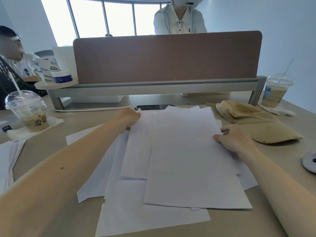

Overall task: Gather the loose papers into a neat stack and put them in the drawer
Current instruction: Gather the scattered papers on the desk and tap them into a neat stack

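Nearest, the loose white paper sheets (179, 151) lie fanned askew on the beige surface (42, 151). The right grip (234, 139) pinches their right edge and the left grip (130, 118) holds their far-left corner, apparently to square them. No drawer shows.

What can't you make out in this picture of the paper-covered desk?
The drawer: nowhere in the head view.
Fingertips of the left hand: hidden by the loose white paper sheets, so its grip is unclear.
Print on those sheets: too faint.
Second white paper pile: cut off by the left edge.
Round grey object: cut off by the right edge.
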{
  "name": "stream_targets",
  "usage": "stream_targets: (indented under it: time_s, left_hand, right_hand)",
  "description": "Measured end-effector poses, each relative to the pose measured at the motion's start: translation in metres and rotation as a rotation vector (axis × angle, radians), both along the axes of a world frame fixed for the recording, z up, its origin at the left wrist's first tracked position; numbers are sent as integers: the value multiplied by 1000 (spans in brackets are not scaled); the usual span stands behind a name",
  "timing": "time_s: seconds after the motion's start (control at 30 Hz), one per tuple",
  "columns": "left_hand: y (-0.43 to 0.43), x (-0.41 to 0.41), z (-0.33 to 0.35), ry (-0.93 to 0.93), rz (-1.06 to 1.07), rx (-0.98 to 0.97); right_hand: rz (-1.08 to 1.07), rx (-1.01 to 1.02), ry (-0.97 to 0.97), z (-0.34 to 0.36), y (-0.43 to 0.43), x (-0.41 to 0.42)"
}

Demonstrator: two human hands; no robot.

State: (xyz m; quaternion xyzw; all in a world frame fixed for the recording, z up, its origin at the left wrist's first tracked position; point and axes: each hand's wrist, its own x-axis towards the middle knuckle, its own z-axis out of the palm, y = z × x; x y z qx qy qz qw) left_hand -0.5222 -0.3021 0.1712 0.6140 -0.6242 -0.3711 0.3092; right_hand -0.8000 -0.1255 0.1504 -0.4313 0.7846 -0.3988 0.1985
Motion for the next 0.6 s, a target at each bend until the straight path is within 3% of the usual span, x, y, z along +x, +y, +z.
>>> stream_targets:
  time_s: [0.07,0.17,0.37,0.6]
  left_hand:
    - [0,4,1,-75,-27,109]
    - [1,6,4,117,-79,259]
    - [18,-14,-9,247,-164,334]
    - [28,-1,-12,280,-120,208]
  right_hand:
    - [-18,123,103,-4,2,-8]
    - [23,131,62,-2,2,-6]
    - [172,82,12,0,4,8]
    - [276,113,54,0,8,18]
